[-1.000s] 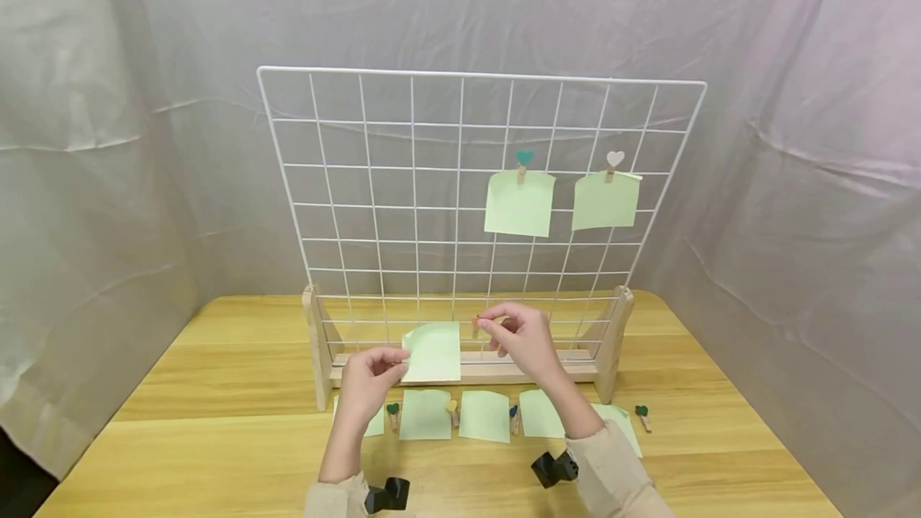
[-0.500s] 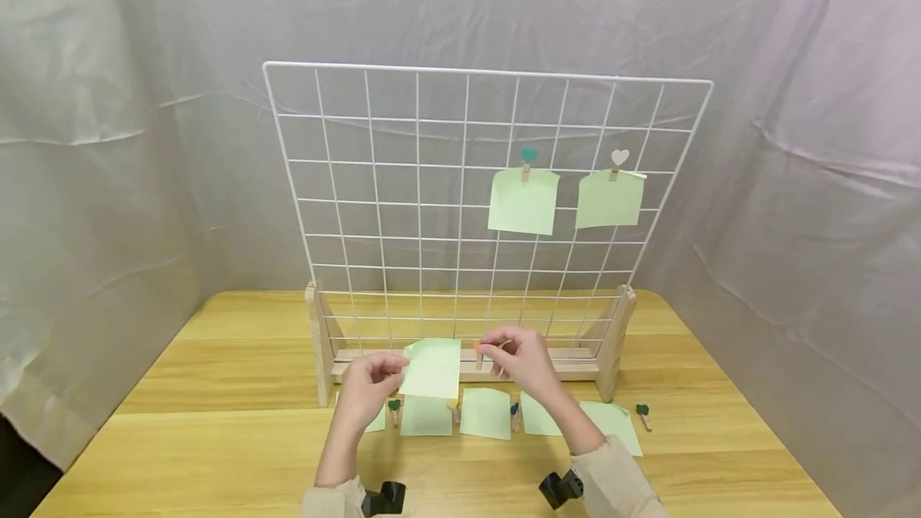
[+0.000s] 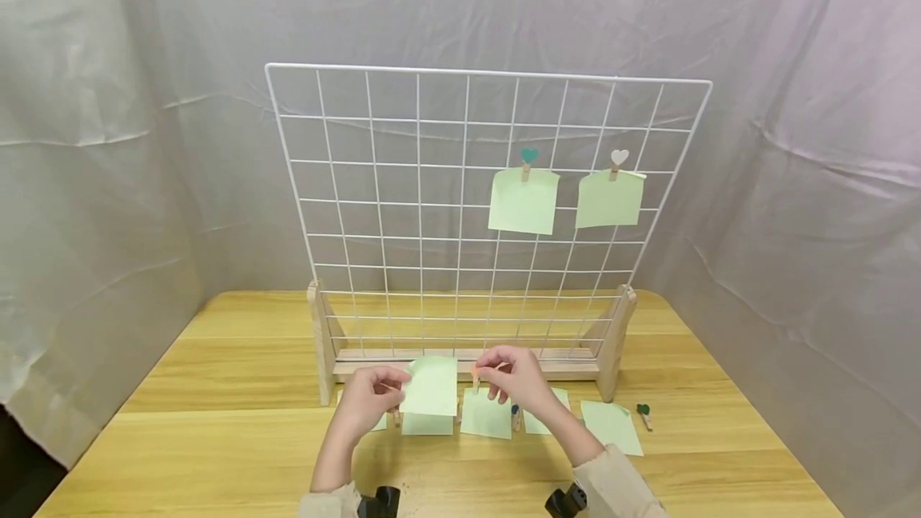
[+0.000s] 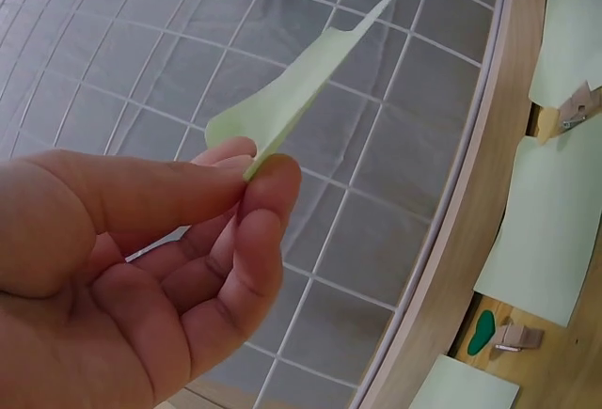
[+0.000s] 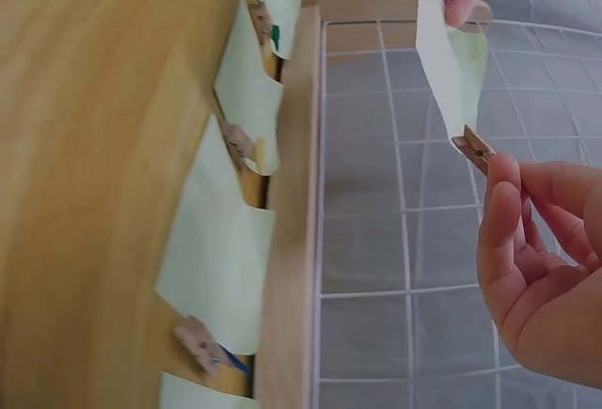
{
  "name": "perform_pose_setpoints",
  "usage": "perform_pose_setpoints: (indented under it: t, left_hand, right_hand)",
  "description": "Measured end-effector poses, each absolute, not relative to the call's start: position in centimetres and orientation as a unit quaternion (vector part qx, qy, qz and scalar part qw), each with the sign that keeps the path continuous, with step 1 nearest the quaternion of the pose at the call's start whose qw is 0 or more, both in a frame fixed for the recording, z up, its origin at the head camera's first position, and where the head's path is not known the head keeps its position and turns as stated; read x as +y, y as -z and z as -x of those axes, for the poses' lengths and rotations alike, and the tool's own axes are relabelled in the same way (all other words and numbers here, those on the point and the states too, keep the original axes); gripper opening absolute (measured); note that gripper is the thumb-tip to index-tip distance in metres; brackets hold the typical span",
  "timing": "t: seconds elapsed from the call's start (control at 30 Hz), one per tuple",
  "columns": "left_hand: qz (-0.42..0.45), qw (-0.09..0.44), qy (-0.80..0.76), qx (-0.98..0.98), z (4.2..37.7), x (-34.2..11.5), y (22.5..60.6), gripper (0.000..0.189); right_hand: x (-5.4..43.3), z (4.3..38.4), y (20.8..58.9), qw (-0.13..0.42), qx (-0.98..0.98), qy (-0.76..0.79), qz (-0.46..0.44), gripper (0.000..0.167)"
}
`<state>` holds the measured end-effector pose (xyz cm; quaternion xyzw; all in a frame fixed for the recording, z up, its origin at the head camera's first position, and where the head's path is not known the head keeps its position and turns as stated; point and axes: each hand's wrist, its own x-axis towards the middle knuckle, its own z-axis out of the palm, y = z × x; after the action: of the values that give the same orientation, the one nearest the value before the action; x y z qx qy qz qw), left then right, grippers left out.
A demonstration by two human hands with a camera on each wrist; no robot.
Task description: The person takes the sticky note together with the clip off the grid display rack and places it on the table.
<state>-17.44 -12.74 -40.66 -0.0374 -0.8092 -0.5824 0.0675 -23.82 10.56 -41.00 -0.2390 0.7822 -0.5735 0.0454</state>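
My left hand (image 3: 369, 400) pinches the left edge of a pale green paper note (image 3: 429, 386), held up in front of the grid's wooden base. In the left wrist view, thumb and forefinger grip the note (image 4: 292, 99), which bends along its length. Just right of it, my right hand (image 3: 518, 378) pinches a small wooden clothespin (image 3: 476, 380) with an orange heart. The right wrist view has the clothespin (image 5: 475, 148) beside the note's near edge; whether they touch I cannot tell. Two notes hang on the white wire grid (image 3: 439, 222), under a teal-heart clothespin (image 3: 528, 158) and a white-heart clothespin (image 3: 619, 160).
Several green notes (image 3: 487, 418) lie in a row before the grid's wooden stand (image 3: 320, 350). Between them are heart clothespins, including a blue one (image 3: 516, 416); a green one (image 3: 643, 414) lies at the right end. Grey cloth (image 3: 108, 182) surrounds the wooden table (image 3: 216, 438).
Both hands have come down and toward me with the note and the orange-heart clothespin. The held note now partly covers a note in the row. The hung notes stay in place on the grid.
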Motion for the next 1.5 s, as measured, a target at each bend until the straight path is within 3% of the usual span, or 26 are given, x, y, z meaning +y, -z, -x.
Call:
perform_pose_setpoints:
  t: [0.3, 0.73, 1.13, 1.5]
  left_hand:
    - [0.047, 0.061, 0.578, -0.812, 17.2, -13.5, 41.3, 0.013]
    - [0.065, 0.037, 0.582, -0.810, 16.3, -14.3, 41.9, 0.022]
    - [0.056, -0.013, 0.578, -0.814, 15.7, -14.9, 42.4, 0.022]
    - [0.087, -0.062, 0.582, -0.806, 15.3, -15.9, 43.2, 0.020]
  right_hand:
    - [10.3, 23.2, 41.3, 0.115, 0.749, 0.609, 0.235, 0.011]
    - [9.2, 21.2, 40.2, 0.144, 0.744, 0.607, 0.240, 0.014]
    - [9.0, 22.3, 44.1, 0.180, 0.737, 0.613, 0.220, 0.014]
    - [8.3, 21.6, 45.4, 0.214, 0.733, 0.613, 0.203, 0.012]
